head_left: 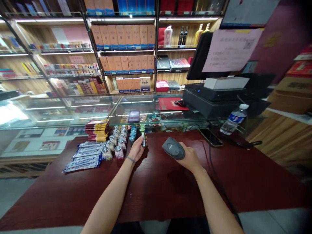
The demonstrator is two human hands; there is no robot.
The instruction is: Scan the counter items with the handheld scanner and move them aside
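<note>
My right hand (pixel 191 158) is wrapped round a dark grey barcode scanner (pixel 173 148), held above the red-brown table with its head towards the left. My left hand (pixel 137 150) is closed on a small green-and-white pack (pixel 143 139), whose exact kind I cannot make out. Just left of that hand stand blue-green containers (pixel 132 138) in a row. Beside them are several small jars (pixel 119 152) with silver lids. Further left lie blue-and-white long packets (pixel 84 157), and behind these is a stack of red-and-yellow packets (pixel 97 130).
A glass counter (pixel 97 110) borders the table's far side. At right are a phone (pixel 211 137), a tilted water bottle (pixel 234 119) and a black cable (pixel 216 175) running to the front edge. A monitor (pixel 198 58) stands behind; a mouse (pixel 179 103) lies on a red mat (pixel 167 104).
</note>
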